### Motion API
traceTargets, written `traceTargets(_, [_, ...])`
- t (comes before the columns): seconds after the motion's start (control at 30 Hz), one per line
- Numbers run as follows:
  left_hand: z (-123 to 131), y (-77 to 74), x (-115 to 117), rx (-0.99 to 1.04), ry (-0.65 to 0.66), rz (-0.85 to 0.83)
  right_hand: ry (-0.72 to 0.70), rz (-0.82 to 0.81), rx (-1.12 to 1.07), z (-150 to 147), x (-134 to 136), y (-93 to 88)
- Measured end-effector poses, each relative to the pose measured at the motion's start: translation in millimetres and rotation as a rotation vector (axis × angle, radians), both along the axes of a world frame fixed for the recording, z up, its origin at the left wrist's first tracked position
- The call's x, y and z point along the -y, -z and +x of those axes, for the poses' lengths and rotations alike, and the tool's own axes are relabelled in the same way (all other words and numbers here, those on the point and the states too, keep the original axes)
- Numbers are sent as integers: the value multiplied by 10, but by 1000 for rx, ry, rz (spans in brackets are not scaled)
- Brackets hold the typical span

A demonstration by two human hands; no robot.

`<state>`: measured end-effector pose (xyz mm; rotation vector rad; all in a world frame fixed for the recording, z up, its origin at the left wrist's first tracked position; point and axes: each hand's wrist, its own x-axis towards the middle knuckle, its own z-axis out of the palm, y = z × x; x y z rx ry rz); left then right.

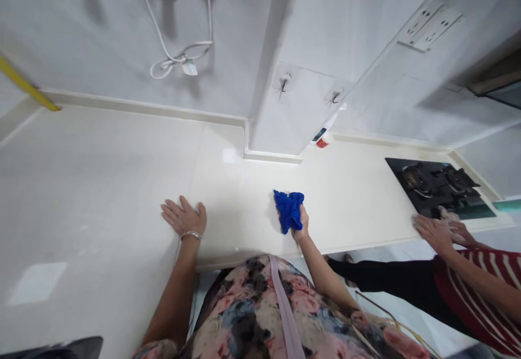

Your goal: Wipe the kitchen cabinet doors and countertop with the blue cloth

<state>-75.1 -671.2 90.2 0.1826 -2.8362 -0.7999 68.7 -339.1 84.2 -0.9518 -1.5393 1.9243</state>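
Observation:
A crumpled blue cloth (288, 211) lies against the cream countertop (228, 190), with my right hand (302, 223) gripping its right side. The cloth covers part of my fingers. To the left, my left hand (185, 218) rests flat on the same countertop, fingers spread, holding nothing. A silver bracelet (191, 234) circles that wrist.
A wall pillar (280, 114) with two hooks juts onto the counter ahead. Beyond it stand a white bottle (325, 128) and a red-and-white cup (324, 141). At right, another person's hands (437, 234) hold a pale cloth beside a black gas hob (431, 185). A tied white cord (171, 61) hangs on the wall.

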Motion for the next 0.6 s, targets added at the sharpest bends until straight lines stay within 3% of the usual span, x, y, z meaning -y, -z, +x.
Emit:
traceTargets(0.17, [-8, -27, -22, 24, 9, 12, 74, 199, 25, 8, 33, 20])
traceTargets(0.33, [9, -63, -39, 52, 28, 34, 62, 401, 72, 26, 51, 40])
traceTargets(0.6, [17, -72, -46, 55, 17, 53, -1, 464, 83, 9, 13, 110])
